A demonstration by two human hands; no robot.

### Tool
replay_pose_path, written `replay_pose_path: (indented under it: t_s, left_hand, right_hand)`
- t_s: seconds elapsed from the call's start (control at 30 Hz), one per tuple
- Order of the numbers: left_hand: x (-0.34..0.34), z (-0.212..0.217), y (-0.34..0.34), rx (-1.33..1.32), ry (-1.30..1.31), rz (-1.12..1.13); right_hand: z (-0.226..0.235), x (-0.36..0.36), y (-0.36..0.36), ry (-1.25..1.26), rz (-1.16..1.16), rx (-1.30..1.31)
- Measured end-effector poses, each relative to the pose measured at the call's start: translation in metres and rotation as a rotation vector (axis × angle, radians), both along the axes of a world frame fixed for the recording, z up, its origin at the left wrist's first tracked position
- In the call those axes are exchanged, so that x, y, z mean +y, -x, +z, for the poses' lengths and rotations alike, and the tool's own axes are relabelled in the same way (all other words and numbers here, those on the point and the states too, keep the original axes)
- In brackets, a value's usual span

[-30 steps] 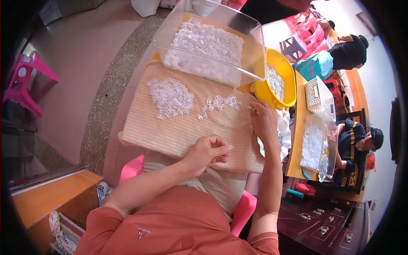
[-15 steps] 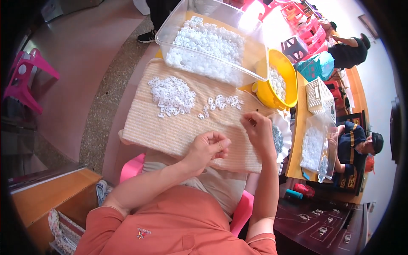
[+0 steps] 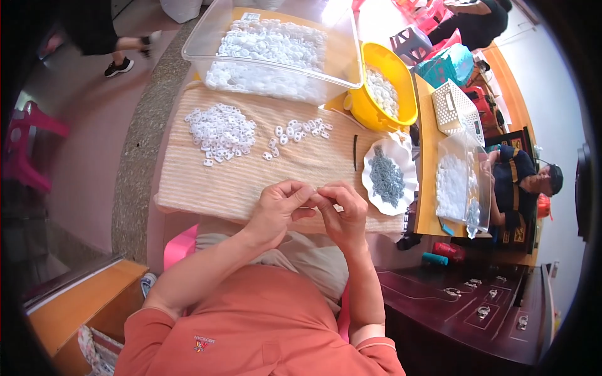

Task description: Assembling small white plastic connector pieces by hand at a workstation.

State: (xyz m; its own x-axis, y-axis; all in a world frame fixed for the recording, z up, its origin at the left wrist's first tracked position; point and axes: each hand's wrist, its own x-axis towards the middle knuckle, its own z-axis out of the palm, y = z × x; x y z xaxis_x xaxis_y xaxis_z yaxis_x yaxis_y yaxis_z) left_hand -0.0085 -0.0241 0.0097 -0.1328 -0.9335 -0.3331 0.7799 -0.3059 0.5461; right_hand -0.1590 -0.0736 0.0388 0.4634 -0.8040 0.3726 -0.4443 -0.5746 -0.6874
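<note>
Over the near edge of the cloth-covered table, my left hand (image 3: 280, 212) and my right hand (image 3: 344, 216) meet fingertip to fingertip. Both are closed in a pinch; whatever small item they hold is hidden by the fingers. Beyond them lies a short row of small white plastic pieces with two holes (image 3: 300, 130). To its left is a larger heap of similar white pieces (image 3: 221, 133). A white scalloped dish (image 3: 409, 183) right of my right hand holds small grey parts (image 3: 386, 177). One thin black stick (image 3: 355, 152) rests left of the dish.
A clear plastic bin (image 3: 343, 76) full of white parts stands at the table's far side. Beside it is a yellow tub (image 3: 406, 103) with more white parts. On the right, a co-worker (image 3: 511, 178) sits by another clear bin (image 3: 444, 147). A person's legs (image 3: 119, 53) show at upper left.
My right hand has come left and nearer, meeting my left hand. The view has shifted, so the table sits further left and the dish shows fully. The walking person has moved left.
</note>
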Motion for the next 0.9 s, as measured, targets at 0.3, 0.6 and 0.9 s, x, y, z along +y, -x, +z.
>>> replay_pose_path:
  t_s: [0.3, 0.6, 0.9]
  left_hand:
    - [-0.001, 0.005, 0.002, -0.037, -0.018, 0.054]
    - [-0.001, 0.002, 0.005, -0.066, -0.025, 0.018]
    - [0.000, 0.003, 0.006, -0.059, -0.044, 0.008]
  right_hand:
    - [0.011, 0.003, 0.059, 0.305, -0.290, 0.385]
    - [0.004, 0.000, 0.080, 0.255, -0.444, 0.679]
    - [-0.010, -0.003, 0.089, 0.320, -0.450, 0.603]
